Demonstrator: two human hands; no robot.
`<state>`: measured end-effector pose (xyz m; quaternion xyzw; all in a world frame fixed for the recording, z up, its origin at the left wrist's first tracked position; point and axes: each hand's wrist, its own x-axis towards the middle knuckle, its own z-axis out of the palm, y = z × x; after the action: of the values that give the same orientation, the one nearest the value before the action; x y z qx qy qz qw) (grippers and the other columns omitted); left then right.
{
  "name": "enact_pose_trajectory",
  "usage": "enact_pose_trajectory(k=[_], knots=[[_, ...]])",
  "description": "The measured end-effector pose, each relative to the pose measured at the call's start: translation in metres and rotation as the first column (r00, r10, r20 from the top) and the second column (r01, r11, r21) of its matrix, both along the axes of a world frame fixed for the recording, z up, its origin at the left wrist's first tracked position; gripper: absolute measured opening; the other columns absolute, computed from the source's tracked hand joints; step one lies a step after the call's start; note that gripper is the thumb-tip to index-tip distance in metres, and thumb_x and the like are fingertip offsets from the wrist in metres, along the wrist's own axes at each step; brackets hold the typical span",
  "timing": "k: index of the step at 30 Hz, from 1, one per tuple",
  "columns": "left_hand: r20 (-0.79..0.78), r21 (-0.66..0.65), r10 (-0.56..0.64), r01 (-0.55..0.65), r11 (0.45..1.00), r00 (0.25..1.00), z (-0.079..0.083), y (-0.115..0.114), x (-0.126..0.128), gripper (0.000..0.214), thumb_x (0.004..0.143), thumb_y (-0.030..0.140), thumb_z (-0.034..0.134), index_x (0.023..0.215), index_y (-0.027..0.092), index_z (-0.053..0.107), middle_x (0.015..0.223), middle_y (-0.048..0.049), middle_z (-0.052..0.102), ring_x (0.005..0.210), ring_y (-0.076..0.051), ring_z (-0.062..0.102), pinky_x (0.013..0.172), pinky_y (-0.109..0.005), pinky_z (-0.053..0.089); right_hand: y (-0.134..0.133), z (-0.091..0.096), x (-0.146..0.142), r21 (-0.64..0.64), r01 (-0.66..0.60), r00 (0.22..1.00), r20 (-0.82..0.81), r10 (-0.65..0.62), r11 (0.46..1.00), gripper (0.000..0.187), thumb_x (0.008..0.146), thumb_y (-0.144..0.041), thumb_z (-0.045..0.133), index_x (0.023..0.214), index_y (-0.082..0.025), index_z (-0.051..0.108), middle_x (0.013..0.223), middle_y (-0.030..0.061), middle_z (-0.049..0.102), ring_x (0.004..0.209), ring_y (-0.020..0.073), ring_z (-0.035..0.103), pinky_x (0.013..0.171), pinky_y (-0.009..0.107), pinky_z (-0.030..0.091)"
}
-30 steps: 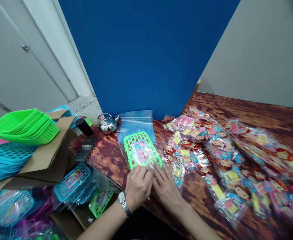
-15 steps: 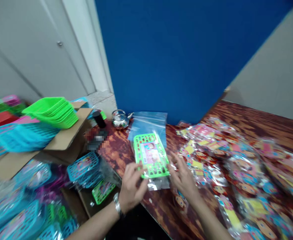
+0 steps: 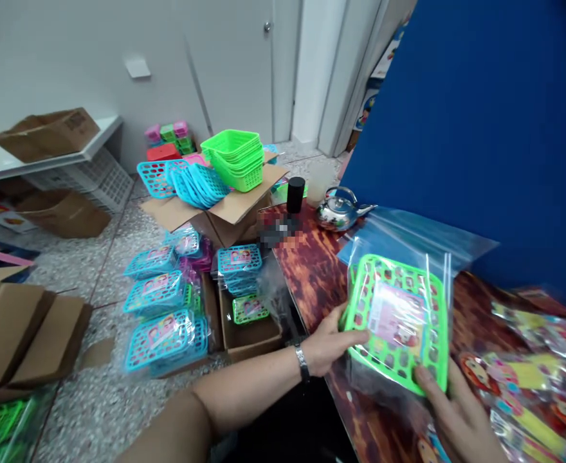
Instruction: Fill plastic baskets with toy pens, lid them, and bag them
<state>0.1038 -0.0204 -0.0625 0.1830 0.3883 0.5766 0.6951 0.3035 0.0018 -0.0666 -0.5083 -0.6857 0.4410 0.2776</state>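
Observation:
A green plastic basket (image 3: pixel 393 357) with a printed card (image 3: pixel 395 318) is inside a clear zip bag, tilted above the table's front edge. My left hand (image 3: pixel 334 341), with a metal watch on its wrist, grips its left side, the thumb on the face and the fingers hidden behind. At the lower right corner, my right hand (image 3: pixel 456 402) holds it with the thumb in front. Behind the basket, flat clear zip bags (image 3: pixel 418 235) lie against the blue panel. Packaged cartoon figures (image 3: pixel 529 379) lie to the right, near my right hand.
A steel kettle (image 3: pixel 337 212) and a black cylinder (image 3: pixel 295 195) stand at the table's far left. Left of the table, an open carton (image 3: pixel 249 341) holds bagged baskets, beside stacked blue baskets (image 3: pixel 167 337). Green baskets (image 3: pixel 235 157) top another carton. A blue panel (image 3: pixel 495 128) rises behind.
The bagged green basket has been lifted off the table, nearer to me, and both hands have closed on its edges. My view has swung left, showing more floor and boxes.

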Motion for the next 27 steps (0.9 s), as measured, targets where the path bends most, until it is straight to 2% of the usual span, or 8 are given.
enact_pose_trajectory(k=[3,7,10,12,15,18,22,27], knots=[[-0.058,0.009,0.000,0.000,1.000,0.998,0.017,-0.017,-0.032,0.065,0.064,0.028,0.078,0.121,0.019,0.046,0.119,-0.0096,0.056,0.112,-0.023,0.053,0.098,-0.041,0.039,0.004,0.019,-0.017,-0.029,0.007,1.000,0.006,-0.007,1.000,0.060,0.085,-0.050,0.048,0.138,-0.027,0.036,0.136,0.0051,0.048,0.123,0.0323,0.044,0.103,0.049,0.037],[-0.155,-0.010,0.092,-0.094,0.995,0.984,0.034,-0.047,-0.087,0.067,0.072,0.031,0.072,0.129,0.022,0.039,0.124,-0.0092,0.056,0.115,-0.026,0.052,0.101,-0.045,0.037,0.024,0.043,-0.058,0.027,-0.285,0.957,-0.045,0.286,0.958,0.063,0.084,-0.047,0.051,0.139,-0.022,0.034,0.137,0.0066,0.047,0.122,0.0280,0.047,0.098,0.040,0.044],[-0.123,-0.029,0.178,-0.183,0.983,0.976,0.032,-0.079,-0.123,0.059,0.073,0.028,0.071,0.126,0.017,0.046,0.124,-0.0105,0.057,0.118,-0.028,0.050,0.103,-0.043,0.036,0.038,0.057,-0.109,0.049,-0.588,0.804,-0.066,0.590,0.807,0.062,0.086,-0.045,0.050,0.141,-0.022,0.032,0.137,0.0055,0.047,0.117,0.0247,0.052,0.092,0.036,0.049],[-0.036,-0.141,0.217,-0.219,0.965,0.976,0.024,-0.106,-0.140,0.054,0.074,0.027,0.070,0.123,0.014,0.050,0.122,-0.0122,0.059,0.114,-0.030,0.054,0.099,-0.046,0.040,0.040,0.059,-0.149,0.057,-0.750,0.658,-0.034,0.752,0.659,0.061,0.087,-0.043,0.050,0.142,-0.025,0.029,0.132,0.0032,0.052,0.110,0.0227,0.057,0.089,0.036,0.050],[0.027,-0.285,0.383,-0.360,0.888,0.923,0.003,-0.146,-0.152,0.054,0.076,0.025,0.066,0.126,0.014,0.048,0.118,-0.0113,0.062,0.109,-0.028,0.058,0.097,-0.045,0.042,0.027,0.049,-0.202,0.034,-0.865,0.502,0.048,0.864,0.501,0.062,0.086,-0.043,0.050,0.142,-0.027,0.028,0.127,0.0022,0.056,0.107,0.0228,0.059,0.088,0.037,0.050],[-0.041,-0.371,0.561,-0.534,0.760,0.827,-0.028,-0.175,-0.155,0.053,0.078,0.023,0.064,0.127,0.017,0.046,0.106,-0.0070,0.068,0.097,-0.025,0.064,0.091,-0.042,0.047,0.005,0.026,-0.232,0.001,-0.896,0.438,0.176,0.882,0.445,0.072,0.084,-0.045,0.053,0.144,-0.020,0.024,0.131,0.0101,0.053,0.116,0.0274,0.053,0.092,0.040,0.047],[-0.105,-0.551,0.593,-0.543,0.634,0.799,-0.081,-0.177,-0.159,0.047,0.077,0.028,0.066,0.120,0.017,0.052,0.095,-0.0062,0.070,0.085,-0.024,0.067,0.080,-0.037,0.052,-0.006,0.002,-0.224,0.134,-0.841,0.533,0.360,0.765,0.523,0.081,0.081,-0.041,0.058,0.146,-0.017,0.016,0.146,0.0188,0.028,0.131,0.0304,0.033,0.100,0.044,0.040],[-0.174,-0.749,0.617,-0.510,0.422,0.767,-0.149,-0.134,-0.159,0.047,0.076,0.036,0.065,0.114,0.011,0.053,0.079,-0.0068,0.068,0.070,-0.022,0.066,0.066,-0.032,0.052,0.020,-0.016,-0.176,0.448,-0.670,0.738,0.493,0.462,0.592,0.069,0.088,-0.032,0.048,0.146,-0.022,0.013,0.144,0.0155,0.033,0.130,0.0284,0.035,0.100,0.046,0.041]])
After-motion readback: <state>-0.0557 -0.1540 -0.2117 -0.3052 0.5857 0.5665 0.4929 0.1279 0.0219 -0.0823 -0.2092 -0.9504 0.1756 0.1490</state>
